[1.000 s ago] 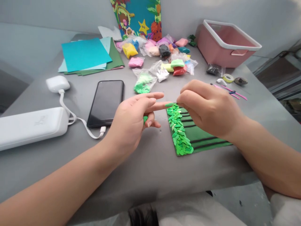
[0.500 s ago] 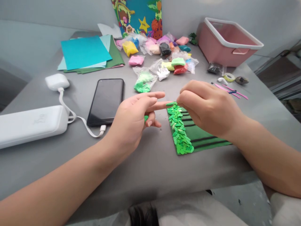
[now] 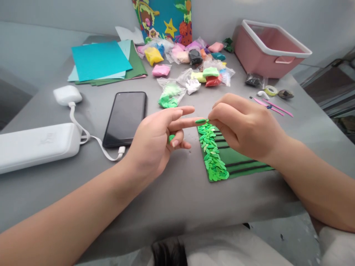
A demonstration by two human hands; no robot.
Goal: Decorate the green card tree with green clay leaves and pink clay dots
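Note:
My left hand (image 3: 155, 138) is palm-up with two fingers stretched out, its other fingers curled around a small lump of green clay (image 3: 171, 138). A flat, leaf-shaped bit of green clay (image 3: 200, 121) lies on one outstretched fingertip. My right hand (image 3: 244, 125) is closed in a pinch right at that leaf. A blue end of a thin tool (image 3: 269, 106) shows behind the right knuckles; most of it is hidden. Under the right hand lies a dark green sheet (image 3: 235, 157) with black strips, its left side covered by small green clay leaves (image 3: 212, 155).
Bags of coloured clay (image 3: 194, 57) are heaped at the back, before a decorated blue board (image 3: 159, 22). A pink bin (image 3: 266, 55) stands back right, with pink tools (image 3: 277, 107) nearer. A phone (image 3: 126, 118), white power bank (image 3: 41, 147) and coloured sheets (image 3: 100, 61) occupy the left.
The blue tool end behind my right hand has shifted left. The left fingers have moved slightly, and more of the clay leaf and the lump shows. The green sheet stays put.

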